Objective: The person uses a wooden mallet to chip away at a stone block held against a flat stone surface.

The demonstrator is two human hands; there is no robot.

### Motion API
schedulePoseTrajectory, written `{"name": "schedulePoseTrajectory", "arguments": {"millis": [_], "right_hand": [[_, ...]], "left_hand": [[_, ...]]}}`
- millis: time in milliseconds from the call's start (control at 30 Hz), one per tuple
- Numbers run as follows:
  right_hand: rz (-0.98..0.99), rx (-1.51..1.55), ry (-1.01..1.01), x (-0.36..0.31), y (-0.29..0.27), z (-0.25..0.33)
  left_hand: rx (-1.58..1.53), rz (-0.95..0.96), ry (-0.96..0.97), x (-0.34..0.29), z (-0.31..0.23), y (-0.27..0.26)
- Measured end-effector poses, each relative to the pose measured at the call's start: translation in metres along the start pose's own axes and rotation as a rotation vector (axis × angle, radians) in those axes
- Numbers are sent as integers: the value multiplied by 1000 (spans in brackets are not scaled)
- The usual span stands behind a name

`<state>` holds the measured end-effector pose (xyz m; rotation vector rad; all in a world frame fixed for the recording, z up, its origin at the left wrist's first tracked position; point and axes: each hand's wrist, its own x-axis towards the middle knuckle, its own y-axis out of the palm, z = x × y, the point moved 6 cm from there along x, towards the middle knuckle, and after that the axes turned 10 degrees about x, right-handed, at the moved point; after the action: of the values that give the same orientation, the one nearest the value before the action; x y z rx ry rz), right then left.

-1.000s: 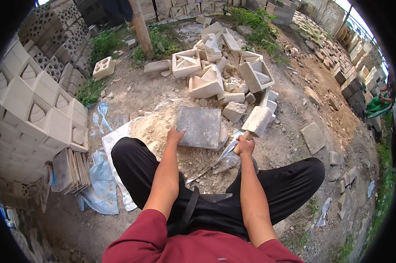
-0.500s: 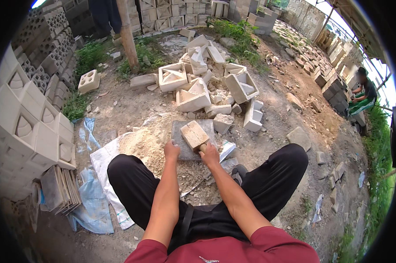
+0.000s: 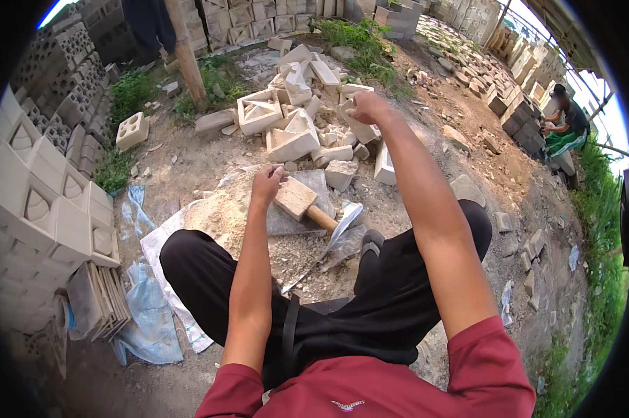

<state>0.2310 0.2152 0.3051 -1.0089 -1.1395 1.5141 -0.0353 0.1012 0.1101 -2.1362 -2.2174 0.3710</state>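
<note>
My right hand (image 3: 370,108) is stretched out to the rubble pile, its fingers closed over the upper edge of a pale, hollow decorative block (image 3: 360,129). The hand and wrist hide part of that block. My left hand (image 3: 267,184) hovers by the far left corner of a wooden mallet's head, fingers curled together; whatever they may hold is hidden. The wooden mallet (image 3: 296,198) lies across a flat grey slab (image 3: 316,182), its round handle pointing toward my right foot. Sandy crushed material (image 3: 220,214) is heaped left of the slab.
Broken pale blocks (image 3: 295,139) are piled beyond the slab. Patterned blocks (image 3: 46,198) form a stack at left, near leaning boards (image 3: 102,303) and blue plastic sheeting (image 3: 147,324). A wooden post (image 3: 187,63) stands behind. Another person (image 3: 564,125) sits at far right by grey blocks.
My right hand has let go of the mallet handle and reached forward to the block in the pile. My left hand has moved from the slab's left edge to near the mallet head.
</note>
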Motion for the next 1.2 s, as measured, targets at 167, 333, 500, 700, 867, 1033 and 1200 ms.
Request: {"name": "schedulePoseTrajectory", "arguments": {"millis": [167, 333, 500, 700, 867, 1033, 1200], "right_hand": [[-191, 180, -172, -20, -110, 28], [18, 86, -212, -8, -77, 12], [248, -28, -122, -7, -52, 16], [10, -48, -397, 13, -72, 42], [91, -40, -483, -4, -40, 43], [420, -205, -410, -21, 26, 27], [594, -254, -545, -38, 101, 27]], "left_hand": [[95, 106, 83, -19, -81, -16], [439, 265, 165, -33, -161, -51], [1157, 160, 89, -60, -241, -111], [1698, 72, 129, -65, -314, -107], [1654, 186, 210, -45, -297, -88], [1673, 312, 84, 7, -245, -89], [1857, 643, 165, 50, -144, -68]]}}
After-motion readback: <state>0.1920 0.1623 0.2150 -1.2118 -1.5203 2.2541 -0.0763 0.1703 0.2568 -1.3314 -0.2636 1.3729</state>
